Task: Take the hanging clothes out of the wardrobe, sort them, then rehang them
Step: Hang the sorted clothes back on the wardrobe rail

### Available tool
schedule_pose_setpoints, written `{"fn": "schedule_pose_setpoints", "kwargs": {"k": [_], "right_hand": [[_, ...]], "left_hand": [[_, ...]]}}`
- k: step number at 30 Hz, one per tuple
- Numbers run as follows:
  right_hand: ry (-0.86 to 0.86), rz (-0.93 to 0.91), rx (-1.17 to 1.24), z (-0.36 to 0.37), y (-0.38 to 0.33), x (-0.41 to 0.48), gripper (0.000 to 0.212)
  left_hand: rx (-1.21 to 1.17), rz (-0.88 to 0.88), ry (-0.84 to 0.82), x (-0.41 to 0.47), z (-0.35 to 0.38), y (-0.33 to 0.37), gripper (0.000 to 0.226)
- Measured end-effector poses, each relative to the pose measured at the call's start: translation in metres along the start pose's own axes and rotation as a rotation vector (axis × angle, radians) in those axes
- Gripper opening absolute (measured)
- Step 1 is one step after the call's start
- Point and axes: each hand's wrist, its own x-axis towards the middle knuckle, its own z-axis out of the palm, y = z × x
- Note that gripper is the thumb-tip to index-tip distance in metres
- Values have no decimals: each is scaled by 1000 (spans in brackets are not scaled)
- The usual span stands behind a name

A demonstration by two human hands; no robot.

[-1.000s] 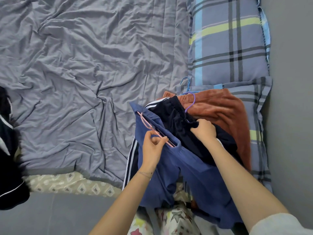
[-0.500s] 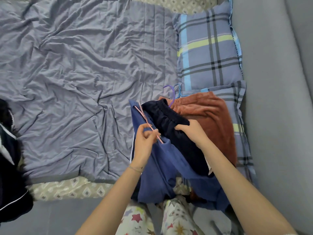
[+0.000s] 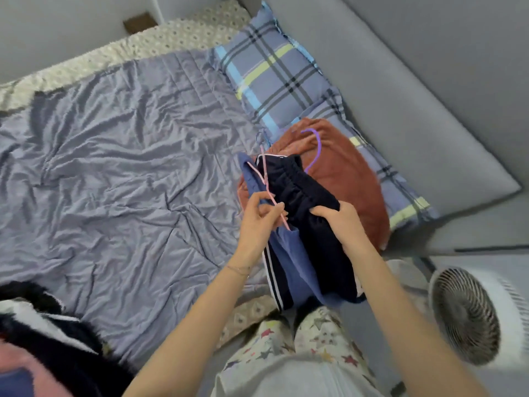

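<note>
While you stand at the near edge of the bed (image 3: 252, 313), your star-print trousers (image 3: 315, 336) fill the bottom of the view. A white fan (image 3: 466, 313) stands just beside them on your right. At the near left corner of the bed lies a dark pile of clothes (image 3: 48, 330). It is blurred and cut off by the frame, so I cannot say which garments it holds.

A little farther, your left hand (image 3: 256, 224) pinches the wire of a pink hanger (image 3: 267, 190) between thumb and fingertips. Your right hand (image 3: 342, 222) has its fingers curled round the elastic waistband of a dark navy garment (image 3: 303, 193). Between the two hands hangs a blue garment (image 3: 292, 253); the lower end of the pink hanger goes into it and is hidden.

Behind them a rust-brown garment (image 3: 346, 179) lies on the lower plaid pillow (image 3: 406, 202) at the right edge, with a purple hanger (image 3: 316, 151) on it. Whether this hanger carries the navy garment I cannot tell. A second plaid pillow (image 3: 272, 75) sits at the far right corner, and a wrinkled grey-purple quilt (image 3: 114, 167) covers the rest.

I judge the task is in its middle: clothes are out and on the bed, sorting is under way, and rehanging is left. The wardrobe is not in view.
</note>
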Motion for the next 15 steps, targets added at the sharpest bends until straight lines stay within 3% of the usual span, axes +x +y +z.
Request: {"fn": "schedule_pose_setpoints", "kwargs": {"k": [9,15], "right_hand": [[286,-37,354,-72,30,-147,16],[550,-72,526,-115,75,-247,16]], "left_hand": [[220,81,-553,-81,79,10,20],[254,70,-800,-149,139,0,29]]}}
